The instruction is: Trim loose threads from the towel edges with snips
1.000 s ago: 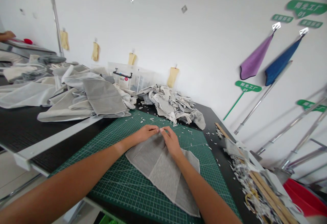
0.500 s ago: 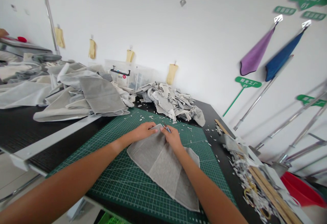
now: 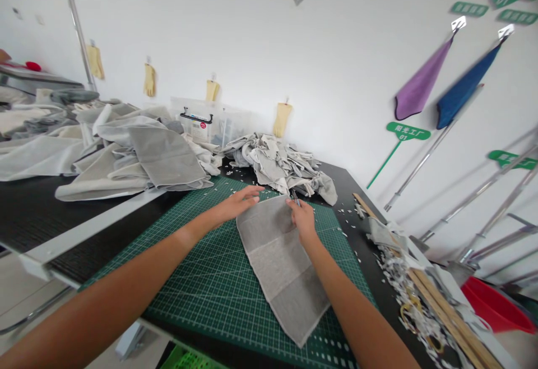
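A grey cloth point(image 3: 279, 257) with stitched edges hangs in front of me over the green cutting mat point(image 3: 197, 296). My right hand point(image 3: 302, 217) is closed, pinching the cloth's top right corner. A small pointed metal tool point(image 3: 296, 198), perhaps thread snips, is also held in it; most of it is hidden by the fingers. At the cloth's top left corner is my left hand point(image 3: 239, 203), its fingers stretched out and apart, close to the edge but not gripping it.
A heap of grey cloths point(image 3: 277, 161) lies beyond the mat, and a larger pile point(image 3: 163, 156) is at left. Behind stands a clear plastic box point(image 3: 197, 125). White scraps, wooden strips point(image 3: 449, 316) and gold-handled scissors point(image 3: 409, 307) lie at right. A red basin point(image 3: 496, 307) is beyond the table.
My left hand has let go of the cloth's top edge and spread its fingers. My right hand has moved right and slightly up with the cloth, which now hangs flatter and turned.
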`<state>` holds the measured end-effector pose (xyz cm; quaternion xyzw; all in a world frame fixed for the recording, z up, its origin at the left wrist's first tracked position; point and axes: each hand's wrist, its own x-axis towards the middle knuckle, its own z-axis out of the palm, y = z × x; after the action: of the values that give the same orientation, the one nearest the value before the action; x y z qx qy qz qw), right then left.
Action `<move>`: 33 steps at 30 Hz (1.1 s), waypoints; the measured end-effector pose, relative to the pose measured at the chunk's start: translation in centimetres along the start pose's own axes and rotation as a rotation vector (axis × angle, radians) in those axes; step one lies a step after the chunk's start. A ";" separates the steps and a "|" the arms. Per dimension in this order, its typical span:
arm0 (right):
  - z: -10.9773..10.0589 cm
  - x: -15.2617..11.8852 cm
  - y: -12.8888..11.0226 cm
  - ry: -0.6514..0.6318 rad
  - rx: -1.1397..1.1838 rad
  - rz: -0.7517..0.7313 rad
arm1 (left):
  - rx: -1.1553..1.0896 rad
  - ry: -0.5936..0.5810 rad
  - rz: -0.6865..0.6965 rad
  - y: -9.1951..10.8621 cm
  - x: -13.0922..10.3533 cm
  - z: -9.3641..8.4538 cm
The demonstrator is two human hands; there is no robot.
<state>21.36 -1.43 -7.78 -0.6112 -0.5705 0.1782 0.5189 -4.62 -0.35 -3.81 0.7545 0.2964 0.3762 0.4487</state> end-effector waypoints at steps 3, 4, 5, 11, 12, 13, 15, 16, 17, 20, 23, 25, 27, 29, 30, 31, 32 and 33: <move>-0.1 -0.3 0.7 0.029 -0.009 0.039 | -0.053 -0.011 0.065 1.5 -0.2 -0.1; 0.0 -0.5 0.9 0.029 -0.012 0.040 | -0.078 -0.038 0.078 2.1 -0.4 -0.1; 0.1 -0.6 0.9 0.030 -0.016 0.042 | -0.107 -0.071 0.085 2.7 -0.6 -0.2; 0.5 -1.2 0.8 0.021 -0.047 0.023 | -0.304 -0.219 0.120 4.7 -1.6 0.0; 0.5 -1.2 0.8 0.018 -0.057 0.013 | -0.332 -0.233 0.121 4.9 -1.7 0.1; 0.5 -1.3 0.8 0.015 -0.066 0.003 | -0.358 -0.249 0.118 5.1 -1.8 0.1; 0.6 -1.3 0.8 0.014 -0.074 -0.010 | -0.405 -0.285 0.107 5.5 -1.9 0.2; 0.6 -1.2 0.9 0.015 -0.070 -0.010 | -0.421 -0.298 0.099 5.7 -1.9 0.3; 0.6 -1.2 0.9 0.016 -0.063 -0.006 | -0.424 -0.304 0.085 5.7 -1.9 0.3; 0.5 -0.9 1.1 0.024 -0.045 0.017 | -0.287 -0.247 0.001 4.6 -1.5 0.4; 0.1 -0.6 1.1 0.035 -0.030 0.051 | 0.137 -0.073 -0.113 1.5 -1.1 0.2; -0.2 -0.4 1.1 0.035 -0.013 0.078 | 0.503 0.108 -0.173 -0.9 -1.0 0.0; -0.5 -0.2 1.0 0.028 0.010 0.108 | 0.740 0.203 -0.225 -2.8 -1.0 -0.3; -0.7 -0.1 0.9 0.017 0.037 0.140 | 0.792 0.132 -0.275 -4.0 -0.8 -0.5; -0.8 -0.1 0.9 0.012 0.052 0.156 | 0.775 0.063 -0.292 -4.3 -0.7 -0.5; -0.8 -0.1 0.9 0.006 0.068 0.172 | 0.748 0.005 -0.301 -4.5 -0.6 -0.4; -0.9 -0.1 0.9 0.000 0.085 0.188 | 0.721 -0.031 -0.301 -4.7 -0.5 -0.4; -0.9 -0.1 0.9 -0.006 0.104 0.204 | 0.694 -0.040 -0.291 -4.9 -0.4 -0.3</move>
<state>22.52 -1.70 -8.19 -0.6378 -0.4968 0.2615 0.5273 -5.57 1.58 -8.28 0.8189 0.5016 0.1710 0.2205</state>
